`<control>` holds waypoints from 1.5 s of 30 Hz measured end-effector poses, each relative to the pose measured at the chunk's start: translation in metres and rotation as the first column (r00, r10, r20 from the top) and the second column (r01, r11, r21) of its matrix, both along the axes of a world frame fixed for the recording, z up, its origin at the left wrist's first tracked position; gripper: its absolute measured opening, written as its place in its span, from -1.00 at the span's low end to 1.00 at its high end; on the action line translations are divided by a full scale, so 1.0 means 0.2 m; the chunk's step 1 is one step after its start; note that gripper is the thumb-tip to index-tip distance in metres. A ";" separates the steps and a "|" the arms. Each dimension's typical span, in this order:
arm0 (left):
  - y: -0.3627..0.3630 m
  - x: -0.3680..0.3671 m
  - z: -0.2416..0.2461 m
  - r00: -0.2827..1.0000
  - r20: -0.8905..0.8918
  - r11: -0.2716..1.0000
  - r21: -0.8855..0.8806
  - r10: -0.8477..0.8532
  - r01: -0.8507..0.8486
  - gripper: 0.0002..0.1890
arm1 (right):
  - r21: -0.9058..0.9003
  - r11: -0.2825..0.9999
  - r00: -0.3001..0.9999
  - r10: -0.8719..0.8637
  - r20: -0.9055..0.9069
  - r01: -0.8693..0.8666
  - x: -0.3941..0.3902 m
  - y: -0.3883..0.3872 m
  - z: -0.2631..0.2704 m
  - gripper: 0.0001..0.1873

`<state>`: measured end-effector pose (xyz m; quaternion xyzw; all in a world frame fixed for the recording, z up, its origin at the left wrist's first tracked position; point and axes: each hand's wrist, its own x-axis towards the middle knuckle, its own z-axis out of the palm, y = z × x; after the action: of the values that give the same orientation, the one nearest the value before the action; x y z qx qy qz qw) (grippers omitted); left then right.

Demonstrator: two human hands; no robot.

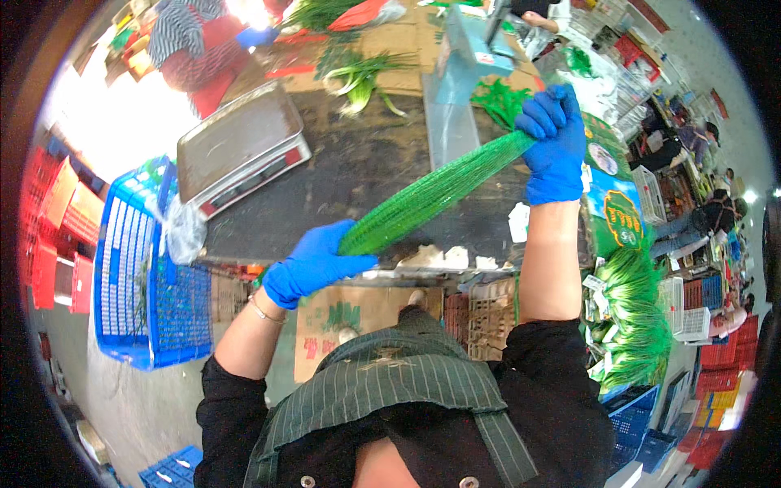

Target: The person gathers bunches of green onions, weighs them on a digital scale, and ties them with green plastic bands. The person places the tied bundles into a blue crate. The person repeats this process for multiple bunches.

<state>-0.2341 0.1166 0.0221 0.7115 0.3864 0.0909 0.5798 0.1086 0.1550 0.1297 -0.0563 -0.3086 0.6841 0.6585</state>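
A green mesh net sleeve (439, 192) is stretched slantwise over the dark tabletop between my hands, both in blue gloves. My right hand (552, 143), raised at the upper right, is closed around its narrow end. At the lower left, my left hand (323, 259) holds the wider end, the thumb below it and the fingers partly hidden. Beyond the net, a bunch of green onions (360, 85) lies near the table's far side. More green netting (503, 100) lies behind my right hand, close to a grey-blue metal stand (454, 116).
A weighing scale (244, 143) sits on the table's left part. Beside it stands a blue plastic crate (152, 274) with a clear plastic bag at its rim. Bundled greens (628, 317) are stacked at right. A person in a striped top (195, 49) stands across the table.
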 end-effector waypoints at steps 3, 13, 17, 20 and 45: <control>0.18 0.17 0.05 0.965 -0.257 0.838 0.535 0.046 0.103 -0.19 | -0.145 0.923 0.927 -0.329 0.182 0.356 0.19 -0.01 -0.04 -0.63; 0.54 1.40 0.16 0.886 0.408 0.954 -0.099 -0.220 0.282 -0.59 | 0.402 0.757 0.252 -0.582 0.773 0.515 0.37 0.09 -0.27 -0.59; 0.57 1.57 0.26 0.943 0.287 0.727 0.683 -0.168 -0.079 -0.77 | -0.075 0.921 0.741 -0.256 0.621 0.381 0.55 0.11 -0.30 -0.46; 0.66 1.61 0.38 0.986 0.136 0.390 0.917 -0.099 -0.088 -0.79 | 0.074 0.996 0.902 -0.082 0.425 0.056 0.55 0.15 -0.41 -0.59; 0.94 1.39 0.53 0.803 0.593 0.974 0.135 0.068 -0.183 -0.83 | 0.584 0.789 0.215 -0.614 0.760 0.189 0.50 0.51 -0.42 -0.84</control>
<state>0.0441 0.3052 0.1273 0.6726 0.2258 0.3789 0.5942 0.2092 0.2565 0.0457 -0.3895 -0.7202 0.2534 0.5152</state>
